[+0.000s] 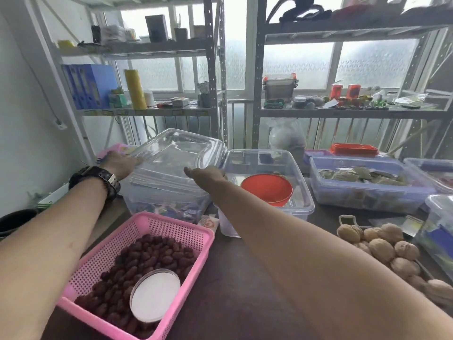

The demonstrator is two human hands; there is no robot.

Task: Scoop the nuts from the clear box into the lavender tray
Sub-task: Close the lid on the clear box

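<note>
Head view: both hands on a clear lid, tilted up.

Left fingers (133, 160) curl round the lid (176, 155) at its left edge; right hand (208, 174) grips its near right rim, fingers hidden. Clear box (297, 192) sits open alongside, red scoop (268, 188) inside. Park the lid flat, clear of the box; lavender tray not identifiable.

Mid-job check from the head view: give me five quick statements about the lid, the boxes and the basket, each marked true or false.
1. Both hands hold the clear lid. True: left hand, right hand.
2. The orange bowl sits in the pink basket. False: it is in the open clear box.
3. The basket holds dark red fruit. True.
4. The walnuts lie left of the basket. False: right.
5. A watch is on the right wrist. False: left.
</note>
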